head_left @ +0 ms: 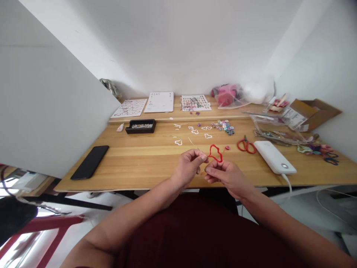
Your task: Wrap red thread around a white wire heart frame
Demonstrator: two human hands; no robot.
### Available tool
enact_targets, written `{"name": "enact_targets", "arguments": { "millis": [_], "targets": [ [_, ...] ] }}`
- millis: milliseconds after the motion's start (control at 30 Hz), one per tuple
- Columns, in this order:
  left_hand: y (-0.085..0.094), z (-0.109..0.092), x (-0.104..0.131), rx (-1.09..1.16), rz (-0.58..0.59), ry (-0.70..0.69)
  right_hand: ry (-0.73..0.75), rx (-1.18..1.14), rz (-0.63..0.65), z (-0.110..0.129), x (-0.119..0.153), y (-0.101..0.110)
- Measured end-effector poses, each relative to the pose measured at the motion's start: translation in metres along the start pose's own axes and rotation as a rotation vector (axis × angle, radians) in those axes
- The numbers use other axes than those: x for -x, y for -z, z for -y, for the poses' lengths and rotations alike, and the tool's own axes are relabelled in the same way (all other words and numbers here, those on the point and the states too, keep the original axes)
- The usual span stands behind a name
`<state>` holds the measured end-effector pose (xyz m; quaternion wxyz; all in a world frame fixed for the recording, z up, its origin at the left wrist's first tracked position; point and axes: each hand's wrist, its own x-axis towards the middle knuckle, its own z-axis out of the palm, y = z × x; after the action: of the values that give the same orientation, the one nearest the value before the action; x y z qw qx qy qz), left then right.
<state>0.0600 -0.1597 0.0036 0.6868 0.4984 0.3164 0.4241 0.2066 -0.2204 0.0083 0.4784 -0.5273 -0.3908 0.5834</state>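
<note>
My left hand, thumb and forefinger pinched together, grips one end of a red curved outline shape, which looks like a thread-wrapped wire. A thin strand rises from near those fingers. My right hand is closed close beside it, just below the red shape; what its fingertips pinch is too small to make out. A small red spool lies just beyond the hands. Several white cut-out outlines are spread on the wooden table past my left hand.
Red-handled scissors and a white power bank with a cable lie to the right. Small thread spools, a black tray of small pieces and a black phone are around. A cardboard box stands at the back right.
</note>
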Motion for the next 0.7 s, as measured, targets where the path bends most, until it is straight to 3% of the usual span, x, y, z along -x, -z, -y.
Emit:
{"name": "enact_targets", "arguments": {
  "millis": [233, 300, 400, 467, 533, 600, 700],
  "targets": [
    [-0.001, -0.006, 0.002, 0.152, 0.055, 0.085, 0.15, 0.272, 0.002, -0.009, -0.004, 0.005],
    [0.001, -0.007, 0.001, 0.15, 0.044, 0.095, 0.355, 0.496, -0.143, -0.009, -0.005, 0.012],
    [0.005, -0.009, 0.001, 0.157, 0.087, 0.171, 0.878, 0.87, -0.372, -0.004, -0.006, 0.026],
    [0.005, -0.01, 0.001, 0.146, 0.125, 0.222, 1.158, 1.09, -0.345, 0.002, -0.007, 0.034],
    [0.005, -0.01, 0.002, 0.123, 0.14, 0.25, 1.288, 1.263, -0.234, 0.009, -0.008, 0.038],
    [0.003, -0.008, 0.002, 0.099, 0.127, 0.257, 1.325, 1.37, -0.173, 0.013, -0.009, 0.039],
    [0.002, -0.004, 0.002, 0.068, 0.07, 0.197, 1.347, 1.443, -0.227, 0.014, -0.008, 0.034]
  ]
}}
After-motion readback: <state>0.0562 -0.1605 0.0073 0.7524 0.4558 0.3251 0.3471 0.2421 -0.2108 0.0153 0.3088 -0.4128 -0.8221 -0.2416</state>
